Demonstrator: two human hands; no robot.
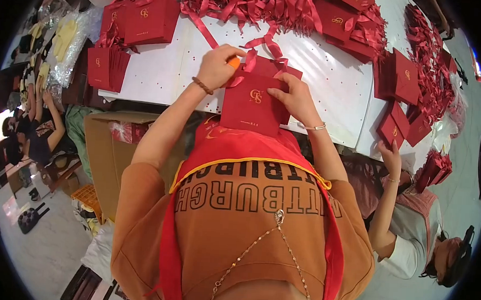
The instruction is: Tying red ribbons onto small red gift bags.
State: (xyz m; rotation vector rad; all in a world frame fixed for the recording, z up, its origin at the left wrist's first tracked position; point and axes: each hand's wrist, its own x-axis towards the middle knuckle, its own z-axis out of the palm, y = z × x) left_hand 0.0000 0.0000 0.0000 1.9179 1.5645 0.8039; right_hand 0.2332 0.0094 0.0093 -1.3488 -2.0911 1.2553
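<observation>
A dark red paper gift bag (244, 108) with a gold emblem stands upright at the table's near edge, in front of my body. My right hand (296, 100) is closed on its right side, thumb on the front face. At the bag's upper left corner my left hand (217, 67) is closed on a shiny red ribbon (250, 61), its fingertips partly hidden. Something small and orange (234, 63) shows at its thumb. Behind the held bag lies another red bag (293, 72), mostly covered, with a ribbon loop (274, 47) above it.
Finished-looking red bags (149, 20) stand in stacks at the far left, with ribbons (246, 8) heaped along the back. More bags (404, 77) crowd the right, where a co-worker's hand (391, 156) touches one. An open cardboard box (101, 160) is at my left below the white table (163, 66).
</observation>
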